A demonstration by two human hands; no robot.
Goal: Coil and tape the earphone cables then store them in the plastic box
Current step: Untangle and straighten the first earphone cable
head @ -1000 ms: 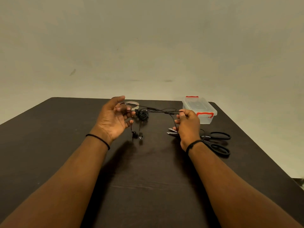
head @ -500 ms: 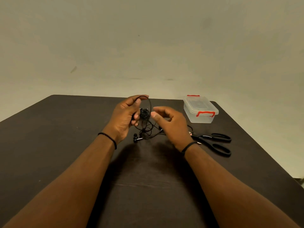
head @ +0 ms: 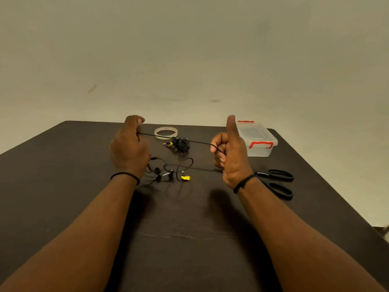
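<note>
A black earphone cable (head: 195, 141) runs taut between my two hands above the dark table (head: 63, 186). My left hand (head: 129, 148) pinches one end of the stretch. My right hand (head: 229, 150) grips the other end with curled fingers, thumb pointing up. The rest of that cable (head: 185, 165) trails down in loose loops with earbuds and a yellow tag (head: 185, 178) on the table. A second earphone (head: 181, 144) lies bundled behind, with a gold plug. The clear plastic box (head: 257, 138) with red latches stands closed at the back right.
A roll of clear tape (head: 166, 132) lies flat behind the bundled earphone. Black scissors (head: 277, 183) lie on the table to the right of my right wrist. A plain wall rises behind the table's far edge.
My hands were close together around the tangled cable; they have moved apart, pulling a length of cable straight between them. The bundle now lies on the table.
</note>
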